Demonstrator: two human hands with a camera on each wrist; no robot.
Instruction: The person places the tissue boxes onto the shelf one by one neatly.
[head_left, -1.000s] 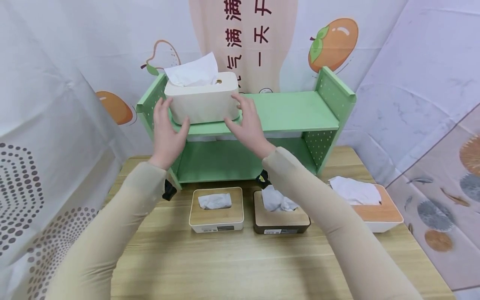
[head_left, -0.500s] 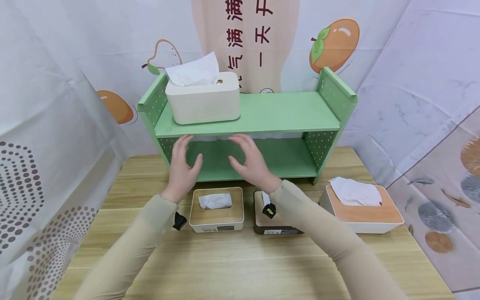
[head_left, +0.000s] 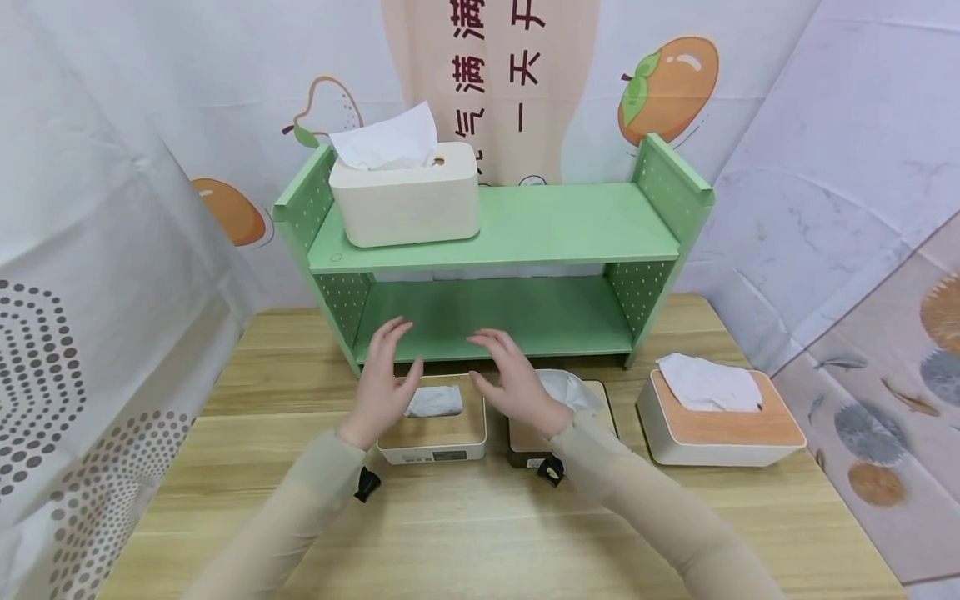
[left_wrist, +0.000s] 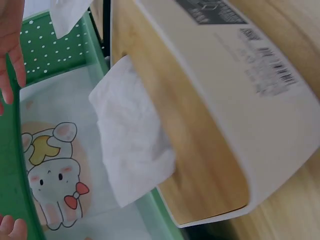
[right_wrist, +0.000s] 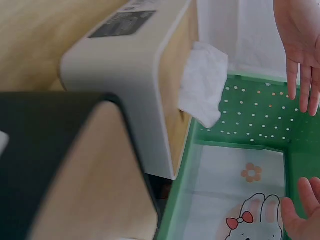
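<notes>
My left hand (head_left: 384, 387) hovers over the left part of a white tissue box with a light wood lid (head_left: 446, 433), its fingers relaxed and slightly bent. My right hand (head_left: 522, 385) hangs over the dark brown tissue box (head_left: 555, 442), thumb and fingers spread apart. Neither hand holds anything. The palms face each other across a gap. On the upper left of the green shelf (head_left: 555, 225) stands an all-white tissue box (head_left: 408, 208) with a tissue sticking up. In the left wrist view, the white box (left_wrist: 260, 100) shows its label and tissue.
A white tissue box with an orange-brown wood lid (head_left: 738, 433) stands at the right of the wooden table (head_left: 465, 533). The shelf's lower board (head_left: 495, 312) lies behind the front boxes. A printed white cloth (head_left: 225, 83) hangs behind and beside the table.
Both hands have come away from the all-white tissue box on the upper shelf and moved down towards the boxes on the table. That box has stayed on the shelf.
</notes>
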